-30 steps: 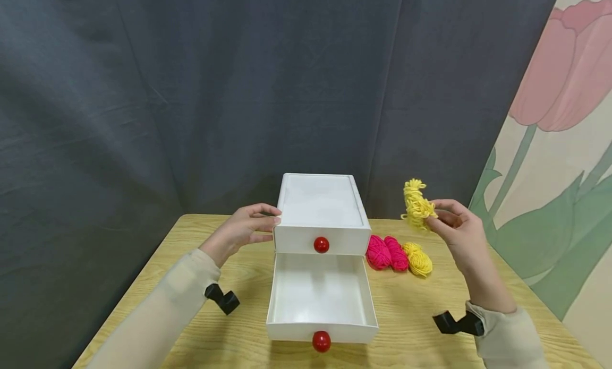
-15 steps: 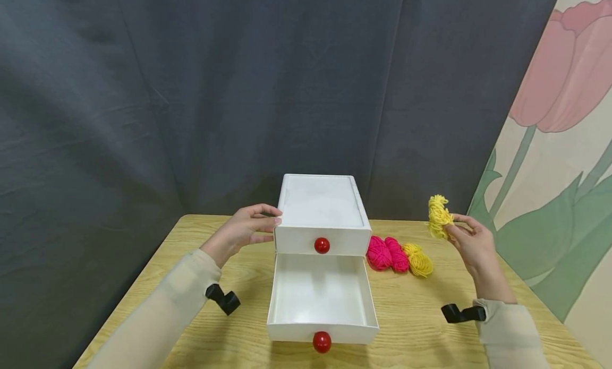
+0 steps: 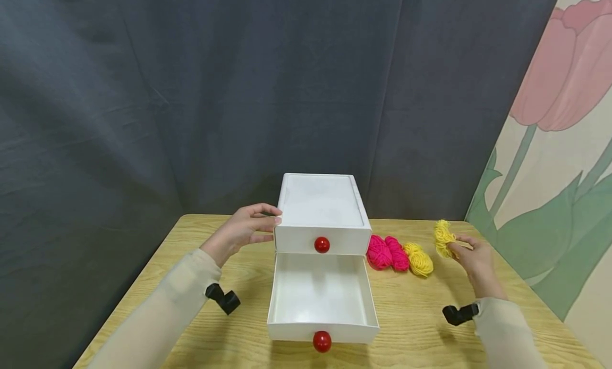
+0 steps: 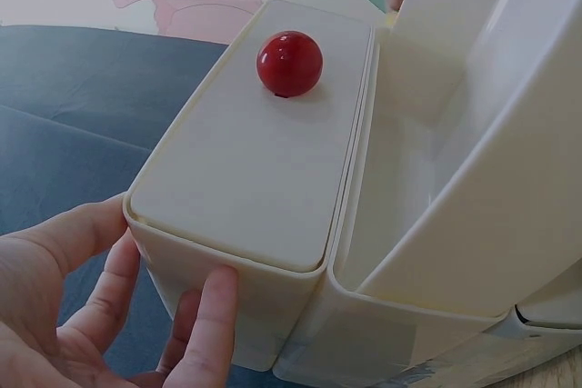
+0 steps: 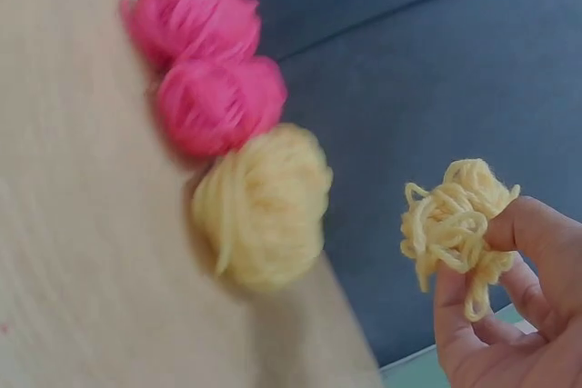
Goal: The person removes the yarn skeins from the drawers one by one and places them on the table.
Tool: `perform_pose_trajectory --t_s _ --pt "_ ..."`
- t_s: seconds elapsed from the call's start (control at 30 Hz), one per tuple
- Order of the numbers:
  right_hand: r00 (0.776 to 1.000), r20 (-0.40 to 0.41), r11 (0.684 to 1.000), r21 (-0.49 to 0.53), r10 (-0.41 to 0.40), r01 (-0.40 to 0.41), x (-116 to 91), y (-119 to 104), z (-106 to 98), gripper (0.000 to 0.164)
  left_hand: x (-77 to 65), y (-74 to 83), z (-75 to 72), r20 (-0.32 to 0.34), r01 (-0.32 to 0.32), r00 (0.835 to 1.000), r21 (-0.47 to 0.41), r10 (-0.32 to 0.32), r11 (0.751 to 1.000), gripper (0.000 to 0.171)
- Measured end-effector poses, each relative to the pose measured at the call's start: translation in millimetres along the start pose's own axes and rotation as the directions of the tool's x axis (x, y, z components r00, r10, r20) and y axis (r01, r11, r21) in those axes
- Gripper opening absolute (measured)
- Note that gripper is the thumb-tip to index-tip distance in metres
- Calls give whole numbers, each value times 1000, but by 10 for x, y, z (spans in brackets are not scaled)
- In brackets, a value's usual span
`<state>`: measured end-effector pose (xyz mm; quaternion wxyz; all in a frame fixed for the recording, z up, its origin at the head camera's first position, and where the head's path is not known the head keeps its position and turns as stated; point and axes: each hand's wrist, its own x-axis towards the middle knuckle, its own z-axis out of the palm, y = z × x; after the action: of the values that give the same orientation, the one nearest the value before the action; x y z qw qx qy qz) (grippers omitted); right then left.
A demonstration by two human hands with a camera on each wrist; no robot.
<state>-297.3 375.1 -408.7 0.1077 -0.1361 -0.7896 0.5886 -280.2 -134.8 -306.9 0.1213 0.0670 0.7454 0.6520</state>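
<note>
My right hand [image 3: 478,257] pinches a small loopy bundle of yellow yarn [image 3: 443,239] between thumb and fingers. The bundle hangs over the table, right of the row of yarn; a gap shows between them in the right wrist view. That row holds two pink yarn balls [image 5: 218,102] and a yellow yarn ball [image 5: 264,206]. With fairly straight fingers, my left hand [image 3: 244,228] touches the left side of a white two-drawer cabinet [image 3: 321,202] near its top front corner. Its lower drawer [image 3: 322,333] is pulled out and its upper drawer [image 4: 245,152] is closed.
Each drawer has a round red knob [image 3: 322,245] on its front. The cabinet stands on a light wooden table [image 3: 406,326]. Behind it hangs a dark curtain [image 3: 239,93], and a wall with painted tulips [image 3: 550,199] rises on the right.
My right hand has moved to the right and then down toward the table with the yellow yarn bundle. The left hand and the cabinet have stayed where they were.
</note>
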Motion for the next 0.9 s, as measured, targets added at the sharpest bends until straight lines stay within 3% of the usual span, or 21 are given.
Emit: perform_pose_trajectory --t_s 0.13,0.7,0.9 --pt "1000 1 995 -93 29 -29 19 126 6 48 3 -5 2 1 -1 1000 2 1 1000 30" --pt "986 89 974 -193 138 -119 129 519 -33 53 19 -11 1 -4 4 1000 -5 -4 1000 29" --pt "987 89 976 -186 136 -118 120 561 28 52 7 -5 0 -5 4 1000 -5 -4 1000 30"
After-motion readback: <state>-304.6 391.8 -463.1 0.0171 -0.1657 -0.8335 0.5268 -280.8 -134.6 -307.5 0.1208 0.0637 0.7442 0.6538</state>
